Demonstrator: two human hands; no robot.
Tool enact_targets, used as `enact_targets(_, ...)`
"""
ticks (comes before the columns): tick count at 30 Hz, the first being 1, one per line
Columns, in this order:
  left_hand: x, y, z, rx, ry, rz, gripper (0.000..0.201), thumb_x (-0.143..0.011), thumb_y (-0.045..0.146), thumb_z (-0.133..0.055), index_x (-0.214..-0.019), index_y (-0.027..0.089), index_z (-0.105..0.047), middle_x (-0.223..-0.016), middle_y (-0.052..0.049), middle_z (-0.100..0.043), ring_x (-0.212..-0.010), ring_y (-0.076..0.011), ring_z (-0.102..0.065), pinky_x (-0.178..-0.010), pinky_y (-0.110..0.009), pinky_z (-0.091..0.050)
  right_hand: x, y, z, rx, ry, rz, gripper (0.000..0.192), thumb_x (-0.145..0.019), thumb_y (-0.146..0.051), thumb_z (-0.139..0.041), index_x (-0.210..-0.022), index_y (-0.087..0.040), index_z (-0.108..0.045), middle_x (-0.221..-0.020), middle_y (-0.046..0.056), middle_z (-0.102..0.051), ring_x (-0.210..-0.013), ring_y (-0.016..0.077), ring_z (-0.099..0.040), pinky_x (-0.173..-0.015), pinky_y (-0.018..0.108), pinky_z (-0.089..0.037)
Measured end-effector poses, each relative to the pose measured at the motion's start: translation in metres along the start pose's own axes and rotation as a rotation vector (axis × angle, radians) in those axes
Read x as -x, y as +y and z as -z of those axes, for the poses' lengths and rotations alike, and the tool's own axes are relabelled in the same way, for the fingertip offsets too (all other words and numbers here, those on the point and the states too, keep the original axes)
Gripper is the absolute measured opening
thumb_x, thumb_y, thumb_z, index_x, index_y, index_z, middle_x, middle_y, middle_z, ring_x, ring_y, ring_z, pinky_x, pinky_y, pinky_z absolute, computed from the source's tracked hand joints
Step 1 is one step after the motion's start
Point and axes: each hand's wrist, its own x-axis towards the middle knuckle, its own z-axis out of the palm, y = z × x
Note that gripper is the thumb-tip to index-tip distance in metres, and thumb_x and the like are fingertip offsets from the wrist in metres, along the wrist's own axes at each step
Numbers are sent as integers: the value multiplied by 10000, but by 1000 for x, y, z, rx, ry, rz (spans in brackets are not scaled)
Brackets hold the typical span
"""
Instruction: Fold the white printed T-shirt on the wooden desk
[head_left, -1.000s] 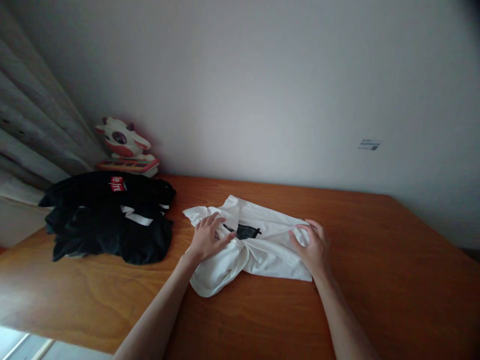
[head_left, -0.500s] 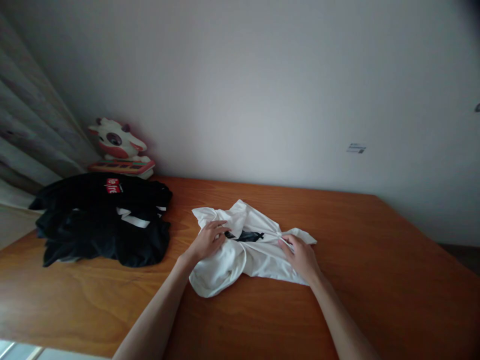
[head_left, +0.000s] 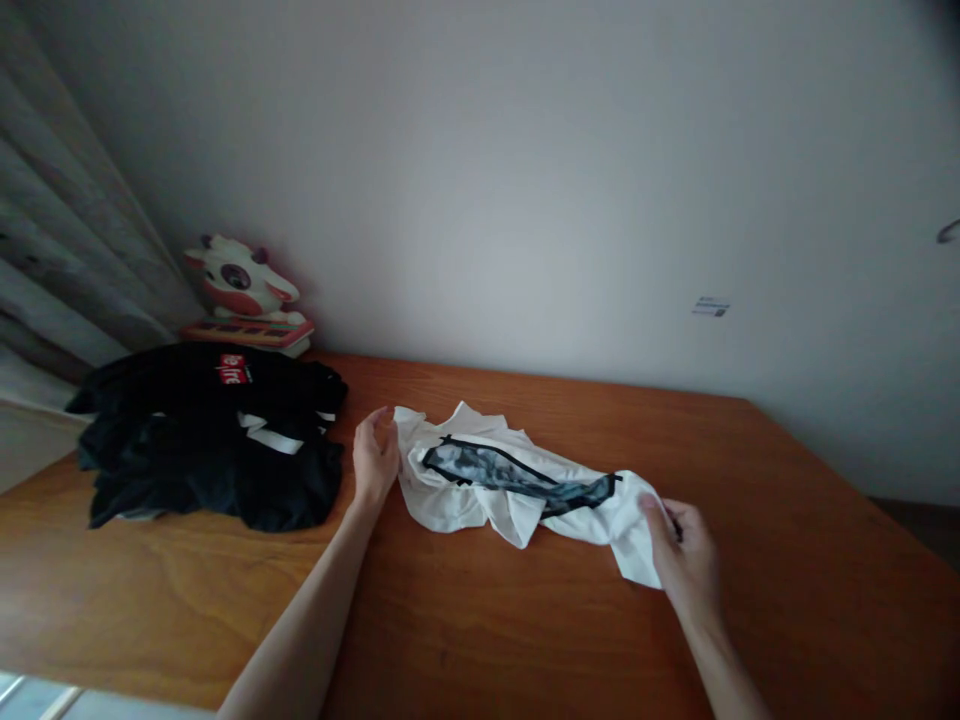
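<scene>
A crumpled white T-shirt [head_left: 442,510] with a black-edged grey print [head_left: 487,468] stretches across the wooden table between my two hands. My left hand [head_left: 375,458] grips its left end, the fingers closed at the cloth's edge. At the other end, my right hand [head_left: 686,548] pinches the fabric, thumb on top, with the right part of the shirt pulled up toward it. Folds cover part of the print's lower side.
A pile of black clothes [head_left: 202,470] with a red label lies on the table [head_left: 480,620] to the left. Behind it stands a cow-shaped toy [head_left: 244,285] with a keyboard base, beside a curtain [head_left: 67,240]. A wall [head_left: 487,200] closes off the back.
My hands have moved apart, left hand to the left and right hand to the right. The shirt is drawn out longer, and more of its print shows.
</scene>
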Motion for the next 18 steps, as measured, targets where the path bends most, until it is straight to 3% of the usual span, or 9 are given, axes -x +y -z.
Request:
enact_targets(1, 3, 1, 0, -53, -38, -30, 223, -780, 333, -756, -964, 224, -693, -919, -46, -682, -883, -216, -630, -875, -305, -497, 3, -5, 2, 34, -148, 46, 585, -767, -815, -610, -785, -234, -679, -742, 66, -716, -690, 248, -636, -650, 344, -460)
enact_targets(3, 12, 7, -3, -192, -237, -83, 184, -800, 406, -750, -829, 238, -681, -703, 2, -612, -669, -189, -563, -751, -288, -480, 6, -16, 2, 122, -366, 185, 552, -770, -789, -624, -629, -257, -668, -706, 59, -701, -668, 243, -638, -659, 350, -452)
enact_targets(5, 25, 14, -6, -308, -523, -157, 263, -836, 472, -712, -717, 243, -661, -590, 17, -553, -568, -174, -515, -698, -291, -457, 5, -28, -3, 195, -364, 329, 527, -817, -738, -609, -587, -267, -665, -755, 67, -710, -723, 249, -655, -723, 367, -452)
enact_targets(7, 39, 19, -12, -389, -741, -290, 267, -806, 505, -734, -769, 243, -703, -706, -27, -646, -687, -215, -604, -782, -334, -474, 1, -40, -14, 262, -252, 427, 454, -871, -661, -590, -660, -272, -689, -852, 72, -731, -820, 268, -664, -821, 405, -440)
enact_targets(9, 52, 22, -18, -468, -834, -406, 382, -728, 512, -790, -1000, 247, -742, -1030, -100, -723, -983, -315, -649, -954, -437, -455, -5, -53, -30, 326, -214, 494, 352, -896, -575, -598, -742, -275, -701, -945, 73, -743, -919, 288, -656, -932, 466, -400)
enact_targets(12, 62, 20, -25, -570, -909, -453, 546, -731, 395, -754, -1252, 248, -690, -1358, -147, -643, -1258, -402, -550, -1097, -571, -341, -17, -70, -62, 327, -321, 557, 215, -899, -467, -636, -838, -274, -708, -1070, 87, -740, -1042, 307, -633, -1033, 528, -339)
enact_targets(14, 60, 17, -26, -562, -984, -459, 515, -747, 249, -665, -1260, 247, -701, -1361, -139, -655, -1265, -387, -557, -1100, -573, -332, -25, -79, -86, 204, -451, 558, 174, -901, -429, -649, -953, -275, -711, -1153, 92, -721, -1127, 306, -614, -1060, 510, -351)
enact_targets(18, 45, 12, -20, -475, -1156, -517, 580, -681, 83, -542, -1163, 314, -767, -1279, -68, -719, -1269, -329, -569, -1107, -541, -320, -32, -88, -127, -90, -675, 429, 370, -827, -468, -731, -1130, -261, -682, -1216, 87, -688, -1181, 280, -601, -1062, 427, -410)
